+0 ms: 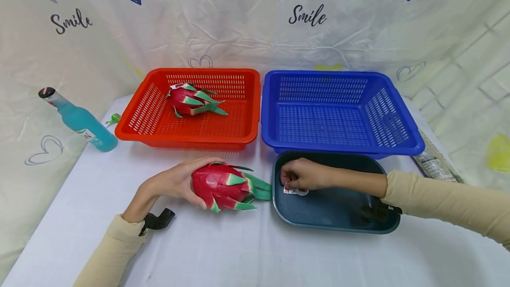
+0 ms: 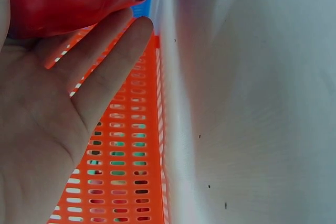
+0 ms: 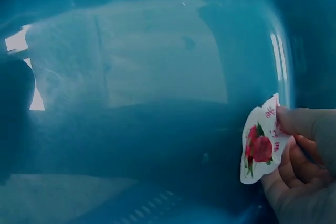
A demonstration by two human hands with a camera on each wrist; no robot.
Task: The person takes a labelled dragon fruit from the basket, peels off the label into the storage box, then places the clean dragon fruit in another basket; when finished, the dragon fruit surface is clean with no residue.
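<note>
My left hand (image 1: 177, 180) grips a red dragon fruit (image 1: 217, 186) with green-tipped scales, thumb on the near side and fingers along the far side. The fruit's long green leaves point right, toward the rim of a dark blue-green tray (image 1: 330, 211). Over that tray's left part, my right hand (image 1: 306, 174) pinches a small white sticker (image 3: 257, 148) between thumb and fingers. A red fruit picture and pink lettering are printed on the sticker. In the left wrist view the red fruit (image 2: 68, 1) lies against the hand, two fingers extended beneath it.
A red basket (image 1: 187, 138) behind the left hand contains another dragon fruit (image 1: 195, 100) bearing a white sticker. Beside it stands a blue basket (image 1: 342, 147). At the left are a turquoise bottle (image 1: 85, 123) and a small green item (image 1: 114, 118). A printed packet (image 1: 436, 163) lies right of the blue basket.
</note>
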